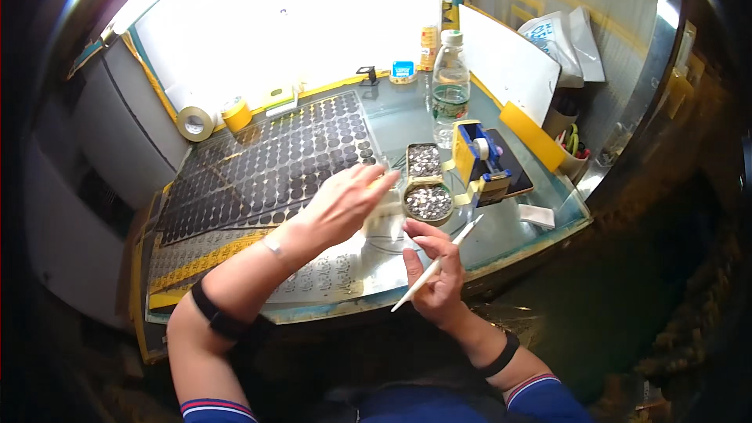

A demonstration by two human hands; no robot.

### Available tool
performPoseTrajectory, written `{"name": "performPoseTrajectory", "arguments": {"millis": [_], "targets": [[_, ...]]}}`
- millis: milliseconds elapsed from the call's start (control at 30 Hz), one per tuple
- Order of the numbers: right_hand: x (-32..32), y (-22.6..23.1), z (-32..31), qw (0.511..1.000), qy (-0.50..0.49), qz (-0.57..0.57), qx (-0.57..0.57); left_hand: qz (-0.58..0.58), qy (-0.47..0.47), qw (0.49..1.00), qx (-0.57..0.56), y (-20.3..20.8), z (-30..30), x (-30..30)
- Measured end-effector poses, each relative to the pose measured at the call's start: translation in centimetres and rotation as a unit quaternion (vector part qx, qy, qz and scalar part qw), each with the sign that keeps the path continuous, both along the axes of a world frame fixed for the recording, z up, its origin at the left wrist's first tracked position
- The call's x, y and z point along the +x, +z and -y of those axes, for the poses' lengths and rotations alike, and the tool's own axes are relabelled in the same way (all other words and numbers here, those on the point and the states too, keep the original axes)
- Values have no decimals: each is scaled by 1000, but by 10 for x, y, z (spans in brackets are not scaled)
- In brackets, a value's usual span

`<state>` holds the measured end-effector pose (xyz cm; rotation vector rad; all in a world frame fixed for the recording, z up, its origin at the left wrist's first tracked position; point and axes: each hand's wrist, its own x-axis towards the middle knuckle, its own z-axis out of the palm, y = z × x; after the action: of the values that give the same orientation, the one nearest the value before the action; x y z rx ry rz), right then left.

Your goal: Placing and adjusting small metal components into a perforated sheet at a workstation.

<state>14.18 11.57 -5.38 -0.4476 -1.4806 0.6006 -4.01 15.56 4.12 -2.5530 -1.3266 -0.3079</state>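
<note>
My right hand is closed around a slim white pen-like stick with tapered ends. The stick slants up to the right, and the thumb and forefinger point toward my left hand. My left hand reaches over the glass tabletop, palm down, just left of the small containers. Its fingertips are blurred and its thumb is hidden, so a grip does not show. A pale, glossy patch under those fingers is too bright to make out. Beside them stand a round tin and a rectangular tin, both full of small shiny silvery pieces.
A dark sheet with rows of round spots covers the table's left. A blue tape dispenser, a plastic bottle and a white block stand right. Tape rolls sit at the back left, before a bright panel.
</note>
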Motion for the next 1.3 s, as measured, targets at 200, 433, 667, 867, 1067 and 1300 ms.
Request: {"name": "performPoseTrajectory", "arguments": {"millis": [200, 433, 667, 867, 1067, 1300], "targets": [[-1, 2, 3, 1000, 3, 5, 25, -109, -124, 985, 41, -24, -67, 34], [4, 4, 2, 998, 13, 3, 57, -108, -149, 982, -32, -7, -60, 48], [6, 4, 3, 994, 26, -9, 104, -121, -130, 977, -117, 10, -35, 57], [6, -2, 3, 989, 40, -25, 142, -80, -1, 974, -214, 20, -27, 57], [7, -2, 3, 988, 34, -12, 150, 60, 153, 965, -205, -7, -27, 57], [1, -4, 2, 988, 41, -18, 148, 198, 257, 935, -143, -19, -56, 67]]}}
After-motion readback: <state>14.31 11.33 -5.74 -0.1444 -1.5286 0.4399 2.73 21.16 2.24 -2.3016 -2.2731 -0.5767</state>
